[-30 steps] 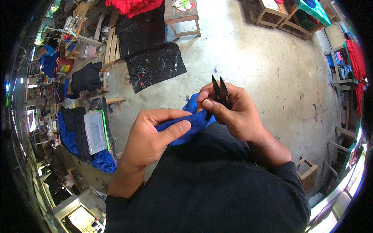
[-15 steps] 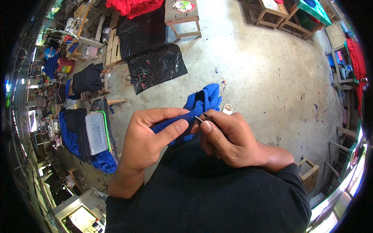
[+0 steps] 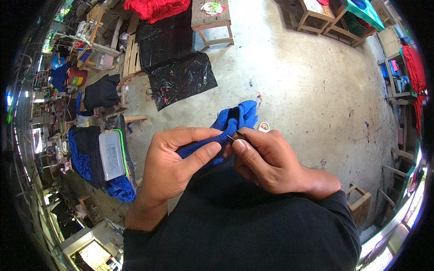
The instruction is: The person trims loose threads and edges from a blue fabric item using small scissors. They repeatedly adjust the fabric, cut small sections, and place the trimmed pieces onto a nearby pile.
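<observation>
Blue knitted fabric hangs folded in front of my body, its far end bunched with a dark opening in the folds. My left hand pinches a strip of it between thumb and fingers. In my right hand is a pair of small dark thread snips, mostly covered by the fingers. Their two pointed blades stick out a little apart, with the tips right at the fabric's edge beside my left fingertips. Whether a thread lies between the blades is too small to tell.
Left of me, a clear lidded box rests on blue and black cloth. Black plastic sheeting lies on the floor ahead, near a wooden stool and red fabric. A wooden frame stands at my right; a white object shows beyond my hands.
The fabric's bunched far end has dropped and shifted slightly. The snips have turned a little at the fabric's edge, while both hands keep their grip almost in place.
</observation>
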Motion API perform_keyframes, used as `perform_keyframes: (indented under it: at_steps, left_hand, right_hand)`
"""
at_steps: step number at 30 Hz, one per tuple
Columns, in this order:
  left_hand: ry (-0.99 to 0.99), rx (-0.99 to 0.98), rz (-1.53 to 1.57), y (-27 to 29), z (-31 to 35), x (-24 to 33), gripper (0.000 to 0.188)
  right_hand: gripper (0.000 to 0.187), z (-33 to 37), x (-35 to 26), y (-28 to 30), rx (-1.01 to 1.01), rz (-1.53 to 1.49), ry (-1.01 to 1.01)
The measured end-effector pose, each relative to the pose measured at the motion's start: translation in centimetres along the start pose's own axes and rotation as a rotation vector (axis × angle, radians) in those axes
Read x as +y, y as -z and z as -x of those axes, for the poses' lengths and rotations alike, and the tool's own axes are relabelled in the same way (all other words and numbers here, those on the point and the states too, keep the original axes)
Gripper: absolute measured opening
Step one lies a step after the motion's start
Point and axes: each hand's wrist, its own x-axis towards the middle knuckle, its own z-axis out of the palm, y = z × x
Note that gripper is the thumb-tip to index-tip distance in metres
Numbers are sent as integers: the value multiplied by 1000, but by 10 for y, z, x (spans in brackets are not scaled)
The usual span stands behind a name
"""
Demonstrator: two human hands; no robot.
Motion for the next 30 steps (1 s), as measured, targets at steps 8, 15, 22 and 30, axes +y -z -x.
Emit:
perform_keyframes:
  at_steps: [8,15,22,30]
  left_hand:
    - [52,29,-17,-6,4,-1,19]
    - [109,107,20,-10,6,-8,19]
    - [51,115,14,-8,8,-7,19]
    - [18,105,-47,-10,10,-6,17]
  right_hand:
    - [33,0,5,3,-6,213,77]
    - [7,0,1,7,-85,340,470]
    - [19,-10,26,-6,332,199,361]
    - [14,-11,18,-3,243,287,311]
